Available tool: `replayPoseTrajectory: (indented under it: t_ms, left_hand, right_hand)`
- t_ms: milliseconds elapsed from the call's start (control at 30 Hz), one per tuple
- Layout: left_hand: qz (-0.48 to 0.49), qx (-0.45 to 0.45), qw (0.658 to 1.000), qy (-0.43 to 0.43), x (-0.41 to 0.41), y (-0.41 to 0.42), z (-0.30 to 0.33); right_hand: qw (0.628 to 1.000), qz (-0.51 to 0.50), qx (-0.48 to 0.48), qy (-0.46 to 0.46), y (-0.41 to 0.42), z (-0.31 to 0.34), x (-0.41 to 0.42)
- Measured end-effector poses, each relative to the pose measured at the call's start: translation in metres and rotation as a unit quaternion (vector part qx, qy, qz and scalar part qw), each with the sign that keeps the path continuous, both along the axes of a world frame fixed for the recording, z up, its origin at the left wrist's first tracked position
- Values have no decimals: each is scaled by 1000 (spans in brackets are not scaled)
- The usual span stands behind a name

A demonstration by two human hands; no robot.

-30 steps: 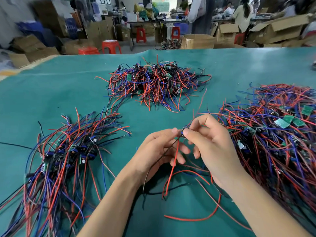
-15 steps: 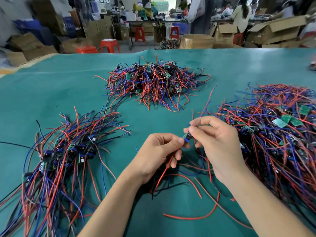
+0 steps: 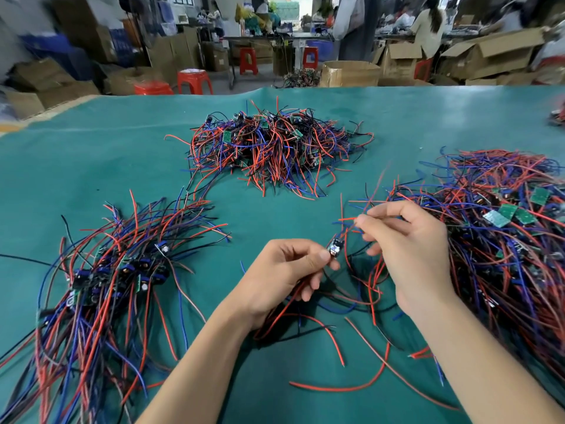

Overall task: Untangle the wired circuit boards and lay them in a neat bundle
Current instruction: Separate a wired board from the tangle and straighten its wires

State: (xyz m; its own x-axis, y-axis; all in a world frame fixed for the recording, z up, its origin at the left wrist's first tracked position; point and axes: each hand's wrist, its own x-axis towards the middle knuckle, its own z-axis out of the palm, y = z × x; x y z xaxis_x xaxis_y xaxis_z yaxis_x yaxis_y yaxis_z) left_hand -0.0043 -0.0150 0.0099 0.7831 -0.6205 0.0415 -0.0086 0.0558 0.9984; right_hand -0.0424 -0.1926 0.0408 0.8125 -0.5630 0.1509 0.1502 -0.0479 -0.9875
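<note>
My left hand (image 3: 284,270) pinches a small circuit board (image 3: 335,248) between thumb and forefinger, its red and black wires trailing down under the palm. Just up and to the right, my right hand (image 3: 409,249) pinches thin red and blue wires (image 3: 347,220) that lead off that board. A combed bundle of wired boards (image 3: 101,280) lies on the left of the green mat (image 3: 275,215). A big tangled heap (image 3: 501,228) lies at the right, partly behind my right forearm.
A second tangled heap (image 3: 272,148) sits at the mat's middle back. Loose red wires (image 3: 336,388) lie near the front edge. Beyond the mat stand cardboard boxes (image 3: 348,73), red stools (image 3: 194,82) and people at far benches.
My hands have drawn apart: the left kept the board and sank slightly, the right slid up and right along the wires, pulling them out straight.
</note>
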Motion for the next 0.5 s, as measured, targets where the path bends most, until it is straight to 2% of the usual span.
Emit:
replayPoseTrajectory:
  t_ms: [133,200,300,433,500]
  left_hand:
    - [30,-26,999,3,1,-2,-3]
    - [35,-26,999,3,2,-1,-4]
    - [24,-3,1000,-16,1,0,-4]
    - [-17,15,999,-28,1,1,-3]
    - [-25,12,999,-20,1,2,-2]
  right_hand:
    - [989,76,99,73,13,-2,-2]
    - [981,128,101,101,17,-4,-3]
    - [974,170,104,108,15,-3,-3]
    - [939,229,231,116,4,-1,-1]
    - [932,253,241,101,1,0,-2]
